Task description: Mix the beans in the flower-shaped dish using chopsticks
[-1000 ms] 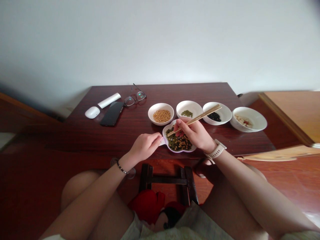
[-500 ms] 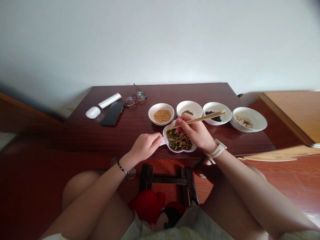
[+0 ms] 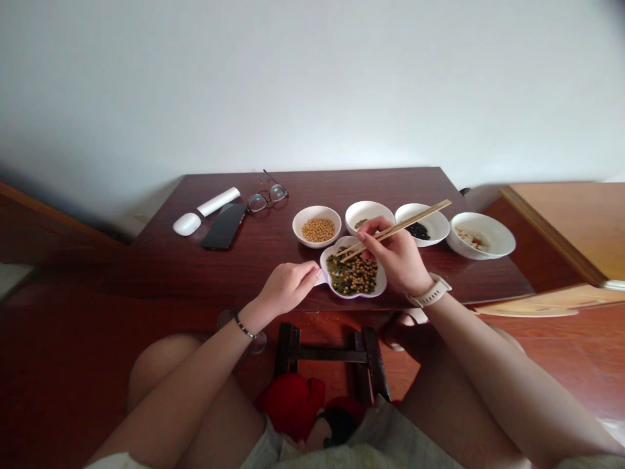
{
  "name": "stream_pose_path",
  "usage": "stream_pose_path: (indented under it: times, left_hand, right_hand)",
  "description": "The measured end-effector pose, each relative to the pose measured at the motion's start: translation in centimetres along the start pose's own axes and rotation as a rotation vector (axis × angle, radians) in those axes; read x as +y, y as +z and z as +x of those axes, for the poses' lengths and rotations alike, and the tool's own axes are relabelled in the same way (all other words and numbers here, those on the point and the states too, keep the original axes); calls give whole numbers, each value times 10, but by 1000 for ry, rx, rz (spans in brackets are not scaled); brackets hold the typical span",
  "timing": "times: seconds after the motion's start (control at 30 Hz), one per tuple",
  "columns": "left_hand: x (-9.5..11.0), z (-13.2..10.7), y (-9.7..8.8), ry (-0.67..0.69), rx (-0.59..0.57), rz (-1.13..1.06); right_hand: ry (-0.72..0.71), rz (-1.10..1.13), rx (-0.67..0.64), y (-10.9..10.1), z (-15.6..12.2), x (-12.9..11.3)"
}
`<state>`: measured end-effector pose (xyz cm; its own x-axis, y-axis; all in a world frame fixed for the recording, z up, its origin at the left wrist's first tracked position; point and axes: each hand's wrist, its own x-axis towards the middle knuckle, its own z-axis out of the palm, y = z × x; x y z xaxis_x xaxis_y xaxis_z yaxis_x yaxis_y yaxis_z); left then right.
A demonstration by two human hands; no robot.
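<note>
Chopsticks (image 3: 395, 228) have tilted steeper since the last moment, their tips now lower over the plate and the right hand (image 3: 393, 257) a little further right. That hand is clamped around the chopsticks, and whether the tips hold a bean is too small to tell. The left hand (image 3: 286, 286) lies curled at the small tab on the left of a white scalloped plate (image 3: 354, 297), touching it; its grip cannot be told. The plate sits at the table's near edge, holding mixed beans (image 3: 351, 275). Just beyond stand a bowl of soybeans (image 3: 299, 228), a bowl of green beans (image 3: 366, 208), a bowl of black beans (image 3: 437, 225) and a bowl of pale pieces (image 3: 493, 228). Further left on the dark wooden table (image 3: 342, 185) lie a phone (image 3: 224, 226), glasses (image 3: 267, 197), a mouse (image 3: 187, 224) and a white tube (image 3: 219, 201).
</note>
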<state>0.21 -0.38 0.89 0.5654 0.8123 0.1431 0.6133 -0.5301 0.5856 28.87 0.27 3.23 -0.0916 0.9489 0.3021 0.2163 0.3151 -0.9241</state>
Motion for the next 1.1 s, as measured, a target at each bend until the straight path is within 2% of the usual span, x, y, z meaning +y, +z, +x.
stream_pose_path:
  times: [0.33, 0.67, 1.1]
  left_hand:
    - [0, 1, 0, -14, 3, -27]
    - [-1, 8, 1, -36, -5, -36]
    - [-2, 9, 5, -30, 7, -51]
  right_hand:
    - [141, 181, 158, -17, -8, 12]
    - [232, 186, 326, -25, -30, 0]
    - [357, 366, 356, -42, -54, 12]
